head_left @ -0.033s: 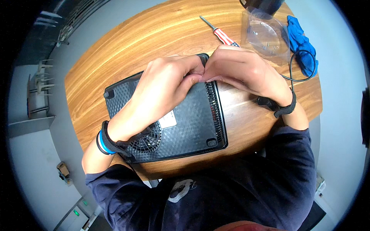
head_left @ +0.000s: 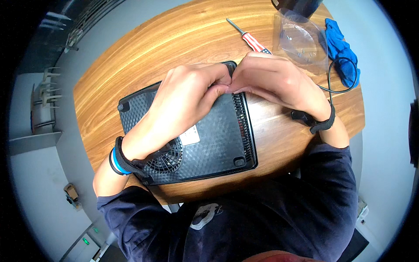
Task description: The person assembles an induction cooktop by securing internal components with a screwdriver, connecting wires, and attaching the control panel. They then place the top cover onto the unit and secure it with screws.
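A black flat appliance, which looks like an induction cooktop, lies with its underside up on the wooden table. It has a round fan grille, a white label and a slotted vent along its right side. Over its far right corner my left hand and my right hand meet, thumbs and fingertips pinched together. Whatever lies between the fingertips is hidden or too small to make out. Just beyond my right hand rests a screwdriver with a red, white and blue handle.
At the far right stands a clear plastic container with several small screws in it. A blue cloth and a looped black cable lie beside it. A dark object sits at the far edge of the wooden table.
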{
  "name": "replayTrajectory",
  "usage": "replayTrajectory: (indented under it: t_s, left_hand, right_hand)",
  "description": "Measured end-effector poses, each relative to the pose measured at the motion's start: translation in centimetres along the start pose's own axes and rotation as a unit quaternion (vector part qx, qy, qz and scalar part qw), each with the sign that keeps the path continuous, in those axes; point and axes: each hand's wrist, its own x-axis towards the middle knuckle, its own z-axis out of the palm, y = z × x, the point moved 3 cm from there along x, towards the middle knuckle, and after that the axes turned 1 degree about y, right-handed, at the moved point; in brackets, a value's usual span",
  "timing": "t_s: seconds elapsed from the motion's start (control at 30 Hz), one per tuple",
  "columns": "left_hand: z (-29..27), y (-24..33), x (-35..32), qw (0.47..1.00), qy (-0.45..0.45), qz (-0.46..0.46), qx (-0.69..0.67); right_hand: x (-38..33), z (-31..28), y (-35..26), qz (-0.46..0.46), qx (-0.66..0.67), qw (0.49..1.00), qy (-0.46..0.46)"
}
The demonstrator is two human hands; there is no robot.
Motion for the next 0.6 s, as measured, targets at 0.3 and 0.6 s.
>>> replayTrajectory:
  t_s: [0.3,0.6]
  left_hand:
    - [-0.6,0.6,-0.2,0.997,0.0,0.01,0.074]
    - [-2.5,-1.2,-0.9,0.984,0.055,-0.037,0.162]
  right_hand:
    - [-0.3,-0.2,0.4,0.081,-0.002,0.996,-0.024]
    - [-5.0,-0.1,6.6,0.198,-0.276,0.938,-0.068]
